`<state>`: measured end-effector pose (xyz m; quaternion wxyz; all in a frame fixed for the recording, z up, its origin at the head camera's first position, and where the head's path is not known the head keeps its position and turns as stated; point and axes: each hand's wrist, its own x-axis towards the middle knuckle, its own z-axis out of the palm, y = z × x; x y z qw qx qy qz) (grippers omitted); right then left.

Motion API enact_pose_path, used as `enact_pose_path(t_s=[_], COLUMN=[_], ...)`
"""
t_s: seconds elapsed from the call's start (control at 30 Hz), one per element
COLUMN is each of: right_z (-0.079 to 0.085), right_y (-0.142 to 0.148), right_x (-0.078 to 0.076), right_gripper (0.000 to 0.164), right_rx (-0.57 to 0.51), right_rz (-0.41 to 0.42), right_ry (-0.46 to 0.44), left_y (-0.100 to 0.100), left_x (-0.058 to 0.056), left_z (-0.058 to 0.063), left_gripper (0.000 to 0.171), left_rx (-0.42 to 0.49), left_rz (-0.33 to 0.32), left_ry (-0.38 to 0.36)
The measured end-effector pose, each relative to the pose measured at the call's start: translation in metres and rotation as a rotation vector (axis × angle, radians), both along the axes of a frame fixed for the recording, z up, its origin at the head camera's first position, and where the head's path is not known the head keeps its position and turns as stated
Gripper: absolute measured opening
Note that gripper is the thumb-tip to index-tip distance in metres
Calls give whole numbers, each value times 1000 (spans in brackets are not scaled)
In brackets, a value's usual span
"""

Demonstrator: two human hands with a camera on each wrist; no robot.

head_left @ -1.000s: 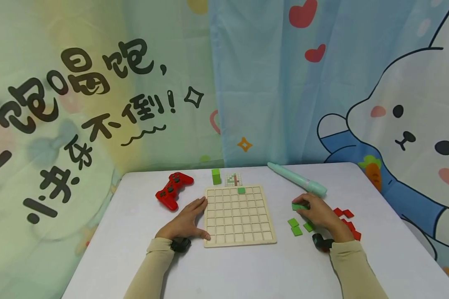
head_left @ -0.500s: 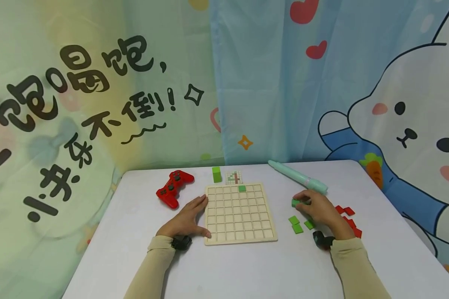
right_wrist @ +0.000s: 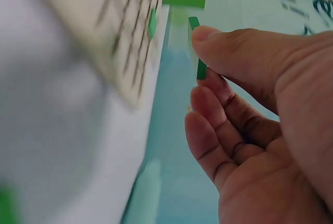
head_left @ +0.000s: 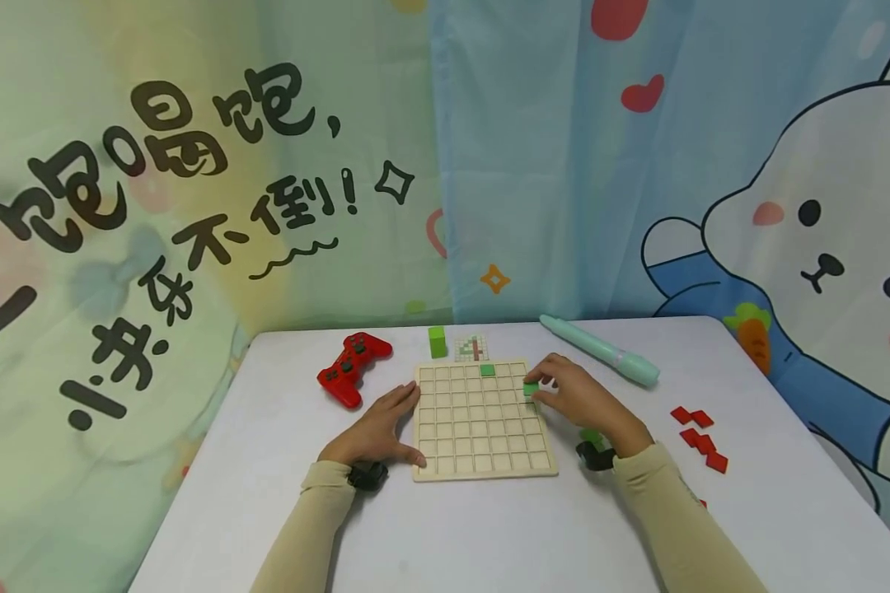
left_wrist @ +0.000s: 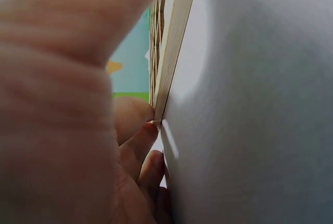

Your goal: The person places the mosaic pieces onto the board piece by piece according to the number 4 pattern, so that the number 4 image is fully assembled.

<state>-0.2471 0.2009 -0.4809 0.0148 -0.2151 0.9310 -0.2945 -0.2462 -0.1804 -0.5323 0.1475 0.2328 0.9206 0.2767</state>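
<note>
My right hand point(head_left: 582, 403) pinches a thin green square tile point(head_left: 531, 389) between thumb and fingertips, at the upper right edge of a wooden grid board point(head_left: 482, 428). In the right wrist view the held tile point(right_wrist: 201, 69) stands edge-on, raised above the board surface. One green tile point(head_left: 488, 371) sits in a cell of the board's top row. My left hand point(head_left: 374, 432) rests against the board's left side, thumb and fingers spread along it. The left wrist view shows those fingertips point(left_wrist: 151, 169) at the board's edge.
Behind the board stand a green block point(head_left: 437, 342) and a small card with a grid picture point(head_left: 470, 348). A red game controller point(head_left: 352, 371) lies left, a mint tube-shaped object point(head_left: 601, 352) back right. Several red tiles point(head_left: 704, 445) lie right; green tiles point(head_left: 592, 437) are partly hidden under my right wrist.
My right hand has picked a green tile from the right-hand group and carried it left to the board's right edge. The left hand keeps its place; the head view has shifted slightly.
</note>
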Motion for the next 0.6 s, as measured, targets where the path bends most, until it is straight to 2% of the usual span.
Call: enact_pose_path(t_s=[0.13,0.27,0.4,0.6], right_z=[9,9,3,-8], right_y=[-29,-53,-72,-89], right_x=[-20,-37,-52,-63], right_gripper=[23,25,25,19], right_rx=[36,29,36,103], right_rz=[100,149,160,158], right_ry=[-8,-73,-142,-152], left_y=[-1,0,-1,-2], left_x=[0,-1,-2,-2], left_z=[2,3,3,5], left_gripper=[125,124,124,124], left_rx=[-4,-7,-6,8], left_rz=[2,4,6,-5], left_ry=[1,-4,-4,-2])
